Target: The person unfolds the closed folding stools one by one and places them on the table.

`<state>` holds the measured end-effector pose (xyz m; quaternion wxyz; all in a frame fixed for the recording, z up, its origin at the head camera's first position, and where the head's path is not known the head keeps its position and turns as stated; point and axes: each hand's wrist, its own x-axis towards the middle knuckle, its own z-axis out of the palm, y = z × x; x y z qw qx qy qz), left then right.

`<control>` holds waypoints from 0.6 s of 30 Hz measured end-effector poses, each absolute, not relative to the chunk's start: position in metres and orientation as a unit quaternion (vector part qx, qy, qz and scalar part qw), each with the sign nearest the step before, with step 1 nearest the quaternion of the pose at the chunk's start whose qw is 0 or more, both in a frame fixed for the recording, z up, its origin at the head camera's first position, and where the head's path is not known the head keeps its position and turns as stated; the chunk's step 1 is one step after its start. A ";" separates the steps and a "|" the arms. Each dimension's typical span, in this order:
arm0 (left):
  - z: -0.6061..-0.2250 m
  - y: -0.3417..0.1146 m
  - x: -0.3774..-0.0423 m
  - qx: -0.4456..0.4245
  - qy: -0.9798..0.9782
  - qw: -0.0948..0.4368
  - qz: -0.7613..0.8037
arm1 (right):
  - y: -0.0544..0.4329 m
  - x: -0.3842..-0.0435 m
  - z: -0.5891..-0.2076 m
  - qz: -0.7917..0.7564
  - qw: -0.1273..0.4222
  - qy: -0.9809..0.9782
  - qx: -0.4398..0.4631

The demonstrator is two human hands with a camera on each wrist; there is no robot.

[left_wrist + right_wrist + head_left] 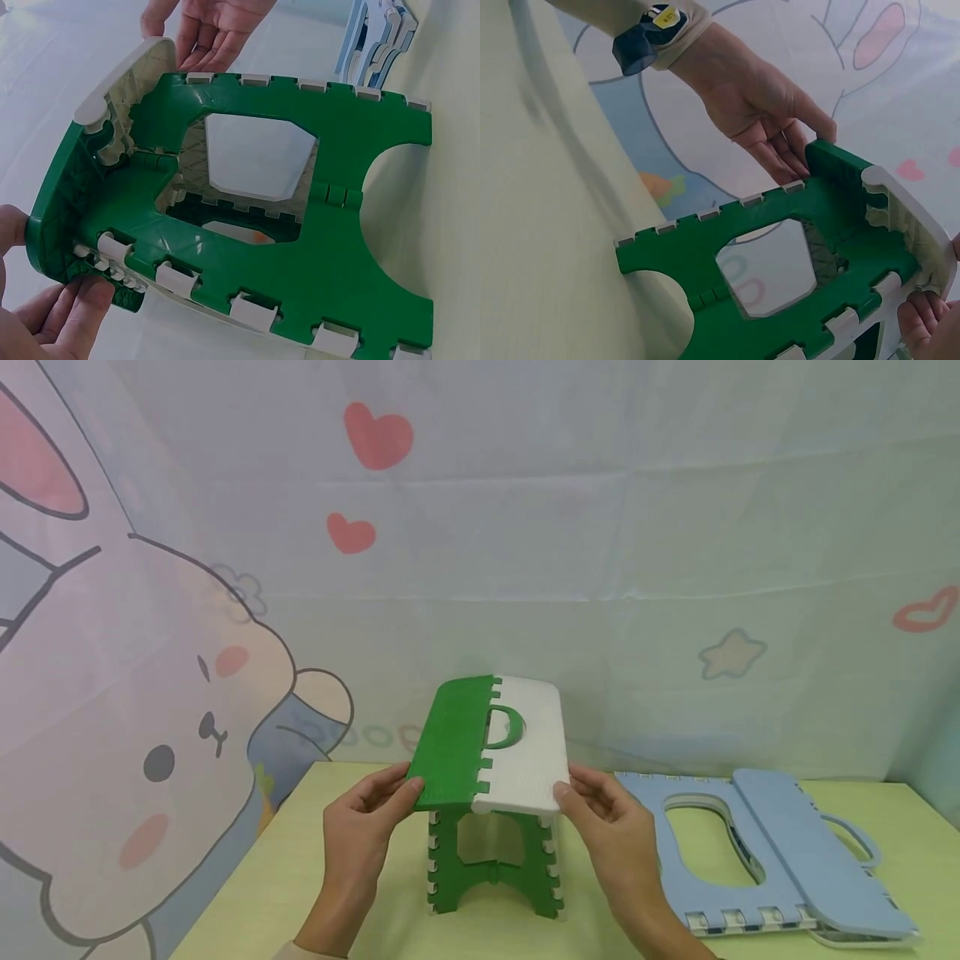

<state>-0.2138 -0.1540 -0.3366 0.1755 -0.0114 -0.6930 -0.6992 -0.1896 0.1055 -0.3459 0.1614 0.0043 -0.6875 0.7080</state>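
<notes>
A green and white plastic folding stool (453, 735) stands upright on the table, its legs spread. Its seat, one half green and the other white, bends slightly along the middle hinge, where a green carry handle (514, 729) lies. My left hand (367, 818) grips the near corner of the green half, thumb on top and fingers curled beneath. At the white half's near corner, my right hand (615, 835) holds on in the same way. The left wrist view shows the green leg panel (337, 232) with its large opening and the left fingers under the seat edge.
To the right, a light blue folding stool (817, 852) lies collapsed on the pale yellow-green table (255, 893), its handle sticking out to the right. Behind the table hangs a cloth backdrop (525, 543) printed with a rabbit and hearts.
</notes>
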 end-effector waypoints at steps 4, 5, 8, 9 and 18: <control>-0.337 -0.155 -0.214 -0.014 -0.701 0.181 -0.690 | 0.105 -0.190 -0.345 0.707 0.165 -0.687 0.002; -0.337 -0.155 -0.214 -0.013 -0.703 0.181 -0.688 | 0.105 -0.190 -0.345 0.706 0.166 -0.688 0.001; -0.336 -0.155 -0.214 -0.013 -0.709 0.183 -0.681 | 0.106 -0.191 -0.345 0.705 0.166 -0.689 0.000; -0.336 -0.155 -0.214 -0.014 -0.711 0.183 -0.678 | 0.106 -0.191 -0.345 0.704 0.166 -0.690 -0.001; -0.337 -0.158 -0.217 -0.022 -0.724 0.190 -0.663 | 0.105 -0.190 -0.345 0.698 0.176 -0.694 0.005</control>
